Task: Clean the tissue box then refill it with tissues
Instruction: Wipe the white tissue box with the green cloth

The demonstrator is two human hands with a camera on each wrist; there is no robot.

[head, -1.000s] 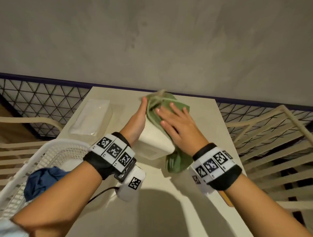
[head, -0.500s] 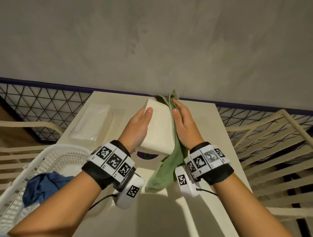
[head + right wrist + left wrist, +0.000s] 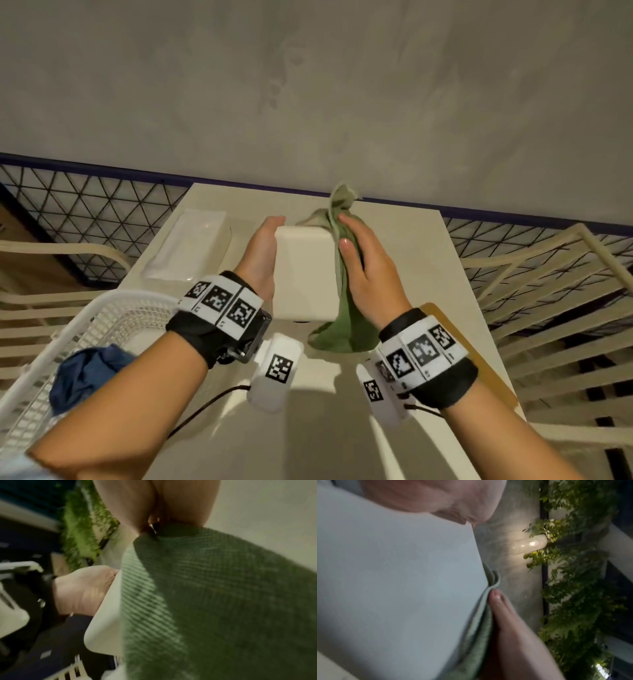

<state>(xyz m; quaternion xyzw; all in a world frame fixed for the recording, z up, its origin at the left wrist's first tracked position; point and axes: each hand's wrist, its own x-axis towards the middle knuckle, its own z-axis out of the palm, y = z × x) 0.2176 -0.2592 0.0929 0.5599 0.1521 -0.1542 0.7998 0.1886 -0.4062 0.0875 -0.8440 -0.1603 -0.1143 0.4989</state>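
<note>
I hold the white tissue box [image 3: 303,270] up above the table, between both hands. My left hand [image 3: 260,253] cups its left side and carries it. My right hand [image 3: 363,270] lies flat along the right side and presses the green cloth [image 3: 339,329] against it. The thumb rests on the cloth at the box's edge. One end of the cloth bunches above my fingertips and the other hangs below the box. The left wrist view shows the box [image 3: 393,588] with the cloth [image 3: 481,635] at its edge. Cloth [image 3: 214,601] fills the right wrist view. A clear-wrapped tissue pack [image 3: 191,246] lies at the table's left.
A white mesh basket [image 3: 102,315] with a blue cloth [image 3: 85,373] in it sits at the table's near left. The cream table [image 3: 428,246] stands against a grey wall. A slatted chair [image 3: 548,291] stands to the right and another to the left.
My right hand has moved with the cloth from the top of the box to its right side. The box now stands more upright and squarer to me.
</note>
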